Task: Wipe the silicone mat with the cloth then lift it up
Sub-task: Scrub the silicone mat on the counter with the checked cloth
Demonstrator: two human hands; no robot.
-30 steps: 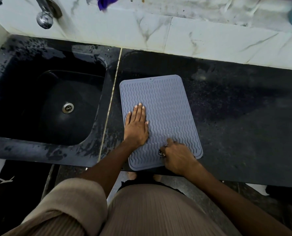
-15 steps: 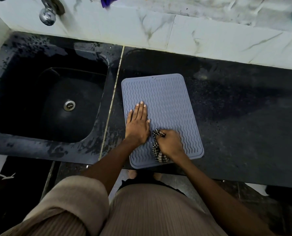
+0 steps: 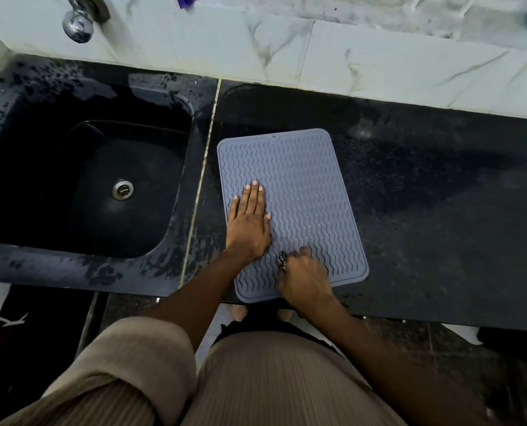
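Observation:
A grey silicone mat point(image 3: 302, 186) with wavy ridges lies flat on the black counter point(image 3: 434, 210), its near edge at the counter's front. My left hand point(image 3: 248, 222) rests flat, palm down, on the mat's left half with fingers together. My right hand point(image 3: 303, 278) is closed over a black-and-white checked cloth point(image 3: 281, 261) at the mat's near edge. Only a small bit of cloth shows at the hand's left side; the rest is hidden under it.
A black sink point(image 3: 80, 179) with a metal drain point(image 3: 122, 189) sits left of the mat, its rim wet. A chrome tap point(image 3: 79, 20) hangs above it. A white marble ledge point(image 3: 348, 56) runs along the back. The floor lies below the counter's front edge.
My right hand with the cloth has slid back toward the mat's near edge after reaching up beside my left hand. Less cloth shows now. My left hand has stayed put.

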